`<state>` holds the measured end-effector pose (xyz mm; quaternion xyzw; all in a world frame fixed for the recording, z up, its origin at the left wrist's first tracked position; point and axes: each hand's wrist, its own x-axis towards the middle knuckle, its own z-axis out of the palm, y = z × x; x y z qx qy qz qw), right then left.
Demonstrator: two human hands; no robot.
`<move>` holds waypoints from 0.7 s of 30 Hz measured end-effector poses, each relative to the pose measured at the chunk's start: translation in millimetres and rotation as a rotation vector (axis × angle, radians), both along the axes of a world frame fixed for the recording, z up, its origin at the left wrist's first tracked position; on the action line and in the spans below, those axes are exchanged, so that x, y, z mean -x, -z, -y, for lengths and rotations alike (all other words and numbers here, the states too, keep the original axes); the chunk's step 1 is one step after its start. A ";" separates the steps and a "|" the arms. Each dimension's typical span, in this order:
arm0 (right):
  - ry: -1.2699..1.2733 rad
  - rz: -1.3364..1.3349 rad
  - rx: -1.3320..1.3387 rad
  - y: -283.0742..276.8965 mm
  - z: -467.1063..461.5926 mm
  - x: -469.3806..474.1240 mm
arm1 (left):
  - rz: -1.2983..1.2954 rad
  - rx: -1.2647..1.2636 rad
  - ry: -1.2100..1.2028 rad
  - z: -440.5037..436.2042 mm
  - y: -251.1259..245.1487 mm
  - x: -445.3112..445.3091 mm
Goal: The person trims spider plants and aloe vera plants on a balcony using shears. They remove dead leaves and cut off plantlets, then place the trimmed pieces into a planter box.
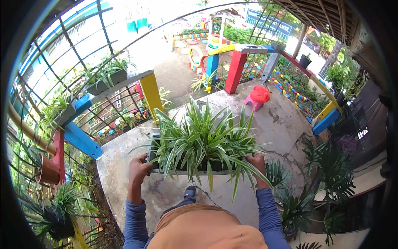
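Observation:
A rectangular planter (199, 172) full of spider plants (202, 137) is held level in front of my torso, above the concrete floor. My left hand (141, 165) grips its left end, with the fingers curled around the rim. At the opposite end, my right hand (256, 162) is closed on the planter, and long striped leaves partly cover its fingers. Leaves hang over the near side and hide most of the soil.
Painted railings with a blue post (82, 140), a yellow post (151, 95) and a red post (235, 73) border the concrete floor (183, 193). A pink stool (255, 102) bears a red bundle. Split-leaf plants (292, 199) stand close at right. Another planter (108, 82) rests on the left railing.

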<state>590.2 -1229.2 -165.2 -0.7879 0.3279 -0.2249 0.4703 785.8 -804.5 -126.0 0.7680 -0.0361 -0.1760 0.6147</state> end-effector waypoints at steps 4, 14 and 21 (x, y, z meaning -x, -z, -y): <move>0.151 -0.058 0.012 5.8 41.0 -2.9 | -0.016 -0.030 0.118 80.0 12.8 -54.7; 0.294 0.079 -0.048 23.7 141.5 -48.1 | -0.075 -0.136 0.304 262.4 30.1 -162.2; 0.238 0.030 -0.077 39.2 294.7 -112.9 | -0.112 -0.143 0.238 387.9 46.2 -201.1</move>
